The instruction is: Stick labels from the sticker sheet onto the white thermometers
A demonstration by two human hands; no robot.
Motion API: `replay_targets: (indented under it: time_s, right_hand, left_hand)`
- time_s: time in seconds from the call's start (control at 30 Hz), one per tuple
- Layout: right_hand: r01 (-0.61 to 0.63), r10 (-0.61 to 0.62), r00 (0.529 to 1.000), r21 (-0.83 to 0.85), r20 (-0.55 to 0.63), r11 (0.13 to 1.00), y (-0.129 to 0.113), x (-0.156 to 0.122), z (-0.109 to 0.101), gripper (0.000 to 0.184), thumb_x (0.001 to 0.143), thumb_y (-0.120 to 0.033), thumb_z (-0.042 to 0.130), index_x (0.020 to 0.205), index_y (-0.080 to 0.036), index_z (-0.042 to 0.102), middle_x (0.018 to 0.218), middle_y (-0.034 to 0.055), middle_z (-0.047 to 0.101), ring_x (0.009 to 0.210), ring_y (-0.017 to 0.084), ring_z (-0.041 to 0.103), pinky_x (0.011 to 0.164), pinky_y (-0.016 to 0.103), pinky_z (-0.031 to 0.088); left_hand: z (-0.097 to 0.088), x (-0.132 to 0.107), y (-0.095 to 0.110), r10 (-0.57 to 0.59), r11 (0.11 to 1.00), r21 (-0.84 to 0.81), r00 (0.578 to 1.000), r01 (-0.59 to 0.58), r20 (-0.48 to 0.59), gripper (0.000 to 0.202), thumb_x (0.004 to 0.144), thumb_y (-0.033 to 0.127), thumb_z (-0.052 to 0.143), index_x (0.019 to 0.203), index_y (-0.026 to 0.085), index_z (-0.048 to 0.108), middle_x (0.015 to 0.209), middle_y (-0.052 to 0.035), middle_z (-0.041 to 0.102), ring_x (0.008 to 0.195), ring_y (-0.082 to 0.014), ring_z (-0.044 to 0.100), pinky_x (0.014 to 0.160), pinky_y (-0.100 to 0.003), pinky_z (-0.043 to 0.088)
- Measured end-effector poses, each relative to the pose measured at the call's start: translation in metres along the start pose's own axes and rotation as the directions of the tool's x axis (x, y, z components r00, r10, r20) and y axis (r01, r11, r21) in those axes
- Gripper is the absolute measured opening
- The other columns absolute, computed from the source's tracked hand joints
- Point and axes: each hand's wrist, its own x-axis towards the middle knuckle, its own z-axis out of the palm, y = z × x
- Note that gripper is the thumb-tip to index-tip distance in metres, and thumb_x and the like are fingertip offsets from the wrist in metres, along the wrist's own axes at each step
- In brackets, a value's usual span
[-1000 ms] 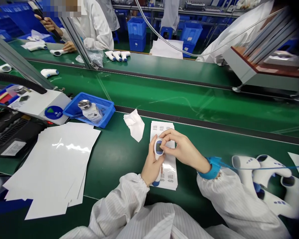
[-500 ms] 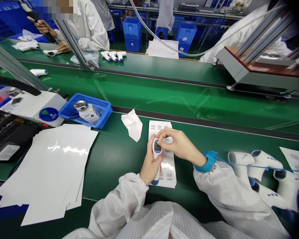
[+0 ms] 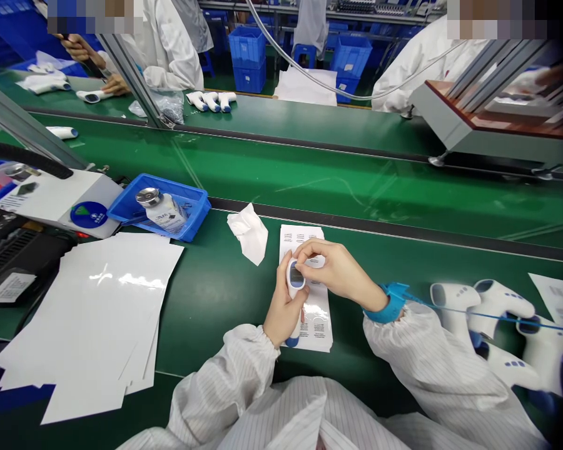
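My left hand (image 3: 284, 310) is wrapped round a white infrared thermometer (image 3: 291, 289) with a blue-rimmed screen turned up to me. Its blue handle end shows below my palm. The thumb and forefinger of my right hand (image 3: 331, 267) pinch together at the top right of the screen; whatever is between them is too small to make out. A blue strap (image 3: 390, 303) circles my right wrist. Under both hands lies a stack of printed label sheets (image 3: 319, 337). To its left is a crumpled white tissue (image 3: 249, 232).
Several thermometers (image 3: 455, 306) lie at the right. On the left are white sheets (image 3: 107, 312), a blue tray (image 3: 197, 220) holding a metal-capped bottle (image 3: 162, 209), and a white box device (image 3: 87, 203). A green belt (image 3: 309, 172) runs beyond, with co-workers (image 3: 173, 50) across it.
Both hands keep almost the same pose on the thermometer. The view has shifted slightly. On the belt at the far left, a thermometer has moved a little to the left.
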Motion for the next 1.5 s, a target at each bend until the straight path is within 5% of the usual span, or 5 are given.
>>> replay_targets:
  time_s: [0.2, 0.37, 0.93, 1.1, 1.5]
  right_hand:
    - [0.001, -0.001, 1.0, -0.003, 0.001, 1.0, -0.001, -0.001, 0.0, 0.011, 0.073, -0.011, 0.058, 0.069, -0.02, 0.061, 0.088, 0.0011, 0.07, 0.084, 0.017, 0.065, 0.08, 0.031, 0.049]
    - [-0.007, 0.007, 1.0, -0.009, -0.021, 1.0, 0.001, 0.0, 0.001, 0.01, 0.073, -0.011, 0.057, 0.068, -0.02, 0.061, 0.087, 0.0013, 0.07, 0.083, 0.017, 0.064, 0.079, 0.03, 0.05]
    - [-0.064, 0.065, 0.998, -0.081, 0.019, 0.995, 0.001, 0.004, 0.002, 0.008, 0.071, -0.013, 0.058, 0.074, -0.02, 0.06, 0.086, 0.0003, 0.067, 0.083, 0.017, 0.062, 0.081, 0.033, 0.05]
    - [-0.182, 0.177, 0.983, 0.249, 0.044, 0.951, 0.01, 0.002, 0.0, 0.014, 0.084, -0.033, 0.059, 0.086, -0.019, 0.06, 0.091, 0.0024, 0.066, 0.085, 0.017, 0.064, 0.078, 0.032, 0.052]
    - [0.016, -0.014, 1.0, 0.291, -0.01, 0.957, -0.003, -0.02, 0.009, 0.042, 0.081, -0.029, 0.068, 0.12, -0.027, 0.053, 0.131, 0.0048, 0.053, 0.125, 0.022, 0.049, 0.108, 0.042, 0.038]
  left_hand:
    - [-0.003, -0.002, 0.002, -0.069, 0.994, -0.077, 0.997, 0.072, 0.043, 0.067, 0.092, 0.036, 0.048, 0.152, 0.031, 0.019, 0.115, -0.0074, 0.062, 0.09, -0.023, 0.065, 0.081, -0.038, 0.054]
    - [0.0, -0.003, 0.004, -0.162, 0.965, -0.199, 0.984, 0.174, 0.072, 0.062, 0.096, 0.039, 0.04, 0.152, 0.032, 0.014, 0.065, 0.0047, 0.052, 0.042, -0.0102, 0.039, 0.047, -0.025, 0.04]
    - [0.004, 0.001, 0.011, -0.195, 0.951, -0.247, 0.981, 0.189, 0.0, 0.056, 0.091, 0.044, 0.047, 0.143, 0.03, 0.032, 0.068, 0.0032, 0.052, 0.044, -0.01, 0.043, 0.04, -0.021, 0.041]
    - [0.002, 0.007, 0.023, -0.235, 0.951, -0.227, 0.968, 0.211, -0.088, 0.041, 0.091, 0.048, 0.045, 0.128, 0.03, 0.044, 0.083, -0.0006, 0.054, 0.063, -0.0139, 0.054, 0.045, -0.022, 0.052]
    - [0.0, -0.007, 0.055, -0.076, 0.968, -0.235, 0.995, 0.091, 0.072, 0.073, 0.069, 0.005, 0.055, 0.134, 0.033, 0.036, 0.114, -0.0034, 0.055, 0.069, -0.0112, 0.058, 0.062, -0.026, 0.052]
